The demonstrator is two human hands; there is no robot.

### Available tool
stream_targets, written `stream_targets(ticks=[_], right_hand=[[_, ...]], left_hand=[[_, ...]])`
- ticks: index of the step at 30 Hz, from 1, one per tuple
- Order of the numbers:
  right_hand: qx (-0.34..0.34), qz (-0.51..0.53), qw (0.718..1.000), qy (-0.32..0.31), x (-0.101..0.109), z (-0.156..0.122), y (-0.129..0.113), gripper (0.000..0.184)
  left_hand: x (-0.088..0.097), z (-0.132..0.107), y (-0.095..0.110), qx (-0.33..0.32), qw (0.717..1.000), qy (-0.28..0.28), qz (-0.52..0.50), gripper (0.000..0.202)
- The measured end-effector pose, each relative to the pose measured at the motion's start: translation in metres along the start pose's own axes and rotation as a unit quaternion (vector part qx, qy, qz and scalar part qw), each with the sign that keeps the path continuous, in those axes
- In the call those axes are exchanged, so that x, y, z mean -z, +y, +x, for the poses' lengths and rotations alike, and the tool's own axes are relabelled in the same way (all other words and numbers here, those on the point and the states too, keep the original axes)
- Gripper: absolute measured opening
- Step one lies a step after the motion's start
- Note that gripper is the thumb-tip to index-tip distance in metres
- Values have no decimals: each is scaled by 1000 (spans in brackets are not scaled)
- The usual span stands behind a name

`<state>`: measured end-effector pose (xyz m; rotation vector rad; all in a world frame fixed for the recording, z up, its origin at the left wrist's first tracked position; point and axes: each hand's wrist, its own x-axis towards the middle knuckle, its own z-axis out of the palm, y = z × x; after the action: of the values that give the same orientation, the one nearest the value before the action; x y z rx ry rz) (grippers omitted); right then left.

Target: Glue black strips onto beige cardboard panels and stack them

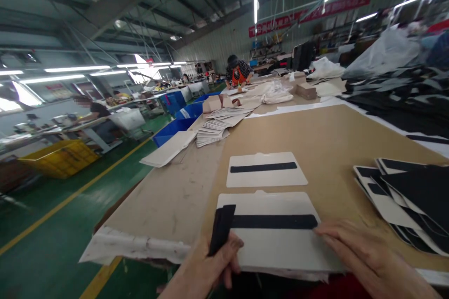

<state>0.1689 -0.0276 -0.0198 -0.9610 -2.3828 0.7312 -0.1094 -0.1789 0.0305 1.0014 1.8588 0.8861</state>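
My left hand [215, 259] is closed around a bundle of black strips [222, 226] that stand up above the fingers. It hovers over the left edge of a pale rectangular panel [284, 250] at the table's near edge. Across that panel runs a flat black strip [275, 221]. At the strip's right end rest the fingertips of my right hand [365, 250], stretched out along the panel's right edge. Just beyond lies a second pale panel [266, 180] with its own black strip [263, 167] across it.
Right of my hands is a pile of pale and black panels [403, 196]. Stacked pale sheets [213, 131] lie farther up the table [175, 205]. Blue bins [175, 128] stand along its left side. At the far end a person in an orange apron [238, 76] bends over the table.
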Motion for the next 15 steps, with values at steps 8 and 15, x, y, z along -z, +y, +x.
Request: stream_targets(ticks=[8,15], right_hand=[[-76,303,950,-24,-29,38,-70,42],[-20,300,954,3,-33,46,-75,37]], left_hand=[[-53,22,13,-12,940,-159,-301,43],[-68,23,11,0,939,-167,-302,44]])
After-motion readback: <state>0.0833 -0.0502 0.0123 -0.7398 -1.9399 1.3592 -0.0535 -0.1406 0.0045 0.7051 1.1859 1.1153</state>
